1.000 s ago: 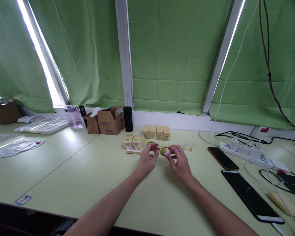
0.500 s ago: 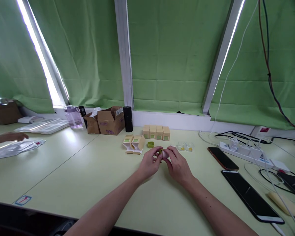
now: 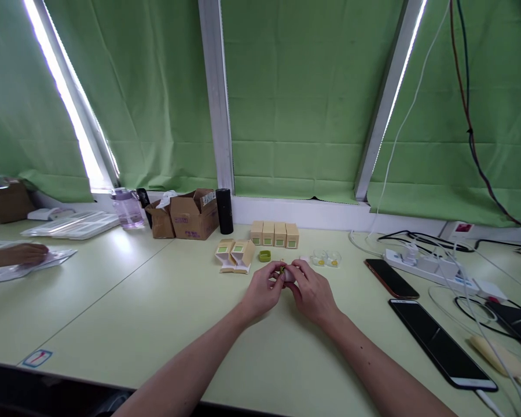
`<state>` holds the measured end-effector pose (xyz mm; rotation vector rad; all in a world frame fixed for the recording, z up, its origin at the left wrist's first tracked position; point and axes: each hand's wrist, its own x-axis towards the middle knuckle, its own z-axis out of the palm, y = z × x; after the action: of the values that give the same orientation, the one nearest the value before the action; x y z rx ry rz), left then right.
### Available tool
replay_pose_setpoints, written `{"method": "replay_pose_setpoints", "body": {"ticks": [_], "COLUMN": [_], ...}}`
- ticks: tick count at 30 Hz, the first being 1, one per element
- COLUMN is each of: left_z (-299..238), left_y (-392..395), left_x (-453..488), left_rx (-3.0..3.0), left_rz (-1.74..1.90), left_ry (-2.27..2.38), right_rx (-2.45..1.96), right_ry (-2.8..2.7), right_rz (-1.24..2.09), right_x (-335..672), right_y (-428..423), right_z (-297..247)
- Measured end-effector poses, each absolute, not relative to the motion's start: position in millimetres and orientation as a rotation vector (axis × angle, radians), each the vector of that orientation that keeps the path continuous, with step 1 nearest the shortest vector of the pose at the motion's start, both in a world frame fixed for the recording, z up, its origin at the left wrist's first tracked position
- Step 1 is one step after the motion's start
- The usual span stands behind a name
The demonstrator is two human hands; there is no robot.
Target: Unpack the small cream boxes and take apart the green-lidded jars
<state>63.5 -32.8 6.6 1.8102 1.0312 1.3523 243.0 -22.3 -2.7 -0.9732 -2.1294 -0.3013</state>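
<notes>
Two hands meet over the middle of the tabletop (image 3: 156,301), and between them sits a small white-and-green piece (image 3: 287,273), raised just off the surface. My left hand (image 3: 263,291) is closed on it from the left with thumb and forefinger. My right hand (image 3: 313,293) is curled round it from the right, with the fingers covering most of it. So both hands are gripping the same piece, and little of it shows.

I judge it very light and rigid, like a moulded plastic part. It looks smooth enough to squirt out of a pinch that presses too hard. It is too small for a whole-hand grip, so fingertips on opposite sides, close to the green end, seem the safest hold.

A loose green cap (image 3: 265,255) lies on the tabletop just beyond the hands. Two opened boxes (image 3: 235,255) stand to its left, and a row of four small boxes (image 3: 274,234) stands behind them. Clear plastic shells (image 3: 326,258) lie to the right of the cap. Far left, another person's hand (image 3: 24,253) rests on some packets, well apart from mine.
</notes>
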Motion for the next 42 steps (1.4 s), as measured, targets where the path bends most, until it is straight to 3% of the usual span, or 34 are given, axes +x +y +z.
{"method": "replay_pose_setpoints", "body": {"ticks": [22,31,42], "left_z": [14,14,19], "left_y": [-28,-29,-28], "left_x": [63,52,61], "left_rx": [1.673,2.043,1.722], "left_rz": [1.242,1.331,1.282], "left_ry": [1.108,1.115,0.952], "right_rx": [-0.974,-0.872,-0.838], "right_ry": [-2.087,-1.983,-1.791], "right_rz": [0.002,0.253,0.515], "right_x": [239,248,243], "right_y": [-14,-15,-16], "right_z": [-10,-4,2]}}
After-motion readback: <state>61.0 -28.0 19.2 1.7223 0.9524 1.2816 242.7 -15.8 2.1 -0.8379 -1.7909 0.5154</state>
